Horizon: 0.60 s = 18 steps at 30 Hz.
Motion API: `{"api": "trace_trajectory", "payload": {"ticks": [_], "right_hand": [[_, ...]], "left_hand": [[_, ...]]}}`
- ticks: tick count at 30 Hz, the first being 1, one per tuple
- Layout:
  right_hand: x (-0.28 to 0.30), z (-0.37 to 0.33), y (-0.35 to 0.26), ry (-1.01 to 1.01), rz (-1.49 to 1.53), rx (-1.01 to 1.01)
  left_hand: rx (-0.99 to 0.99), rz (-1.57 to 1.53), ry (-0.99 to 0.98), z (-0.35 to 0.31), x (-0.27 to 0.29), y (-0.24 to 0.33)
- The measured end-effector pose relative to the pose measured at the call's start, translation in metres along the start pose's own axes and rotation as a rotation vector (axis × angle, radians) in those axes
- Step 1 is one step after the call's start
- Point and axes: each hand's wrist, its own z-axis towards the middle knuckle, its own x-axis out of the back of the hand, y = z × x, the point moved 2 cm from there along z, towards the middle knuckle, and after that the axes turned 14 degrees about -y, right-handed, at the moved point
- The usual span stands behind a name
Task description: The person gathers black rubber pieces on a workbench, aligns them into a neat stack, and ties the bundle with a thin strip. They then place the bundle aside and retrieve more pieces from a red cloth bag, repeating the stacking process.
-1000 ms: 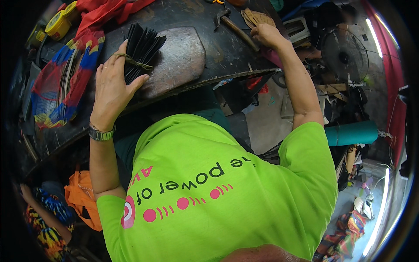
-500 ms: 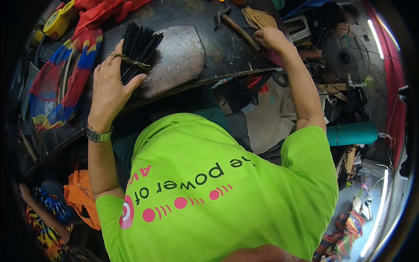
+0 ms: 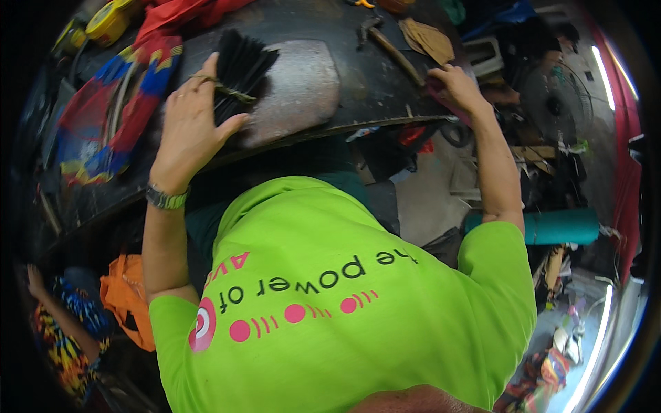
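On the dark worktable (image 3: 310,20), a fanned bundle of thin black strips or sheets (image 3: 242,65) is tied round the middle with a string. My left hand (image 3: 196,127) lies against its left side, fingers stretched along it and thumb spread out below. Beneath the bundle is a worn, rounded slab (image 3: 303,89). At the table's right edge my right hand (image 3: 460,86) has its fingers curled at a pink thing (image 3: 451,104), blurred and partly covered. The handle end of a hammer (image 3: 394,54) is close to those fingers. Just beyond lie flat tan pieces (image 3: 428,41).
A red, blue and yellow mesh bag (image 3: 117,117) lies on the left, with yellow tubs (image 3: 110,20) and red cloth (image 3: 182,17) behind it. A fan (image 3: 554,103) stands at right. An orange bag (image 3: 127,299) and another person's arm (image 3: 65,316) are at lower left.
My right hand has drawn nearer to me, away from the tan pieces and down to the pink thing. My left hand stays at the black bundle. The whole view has shifted slightly.
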Motion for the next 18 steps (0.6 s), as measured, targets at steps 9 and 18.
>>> {"api": "trace_trajectory", "payload": {"ticks": [9, 18], "right_hand": [[0.039, 0.039, -0.075, 0.459, 0.214, 0.218], [0.049, 0.093, -0.290, 0.572, 0.843, 0.786]], "left_hand": [[0.079, 0.046, -0.232, -0.001, 0.023, -0.003], [0.099, 0.210, -0.224, 0.003, 0.010, 0.007]]}}
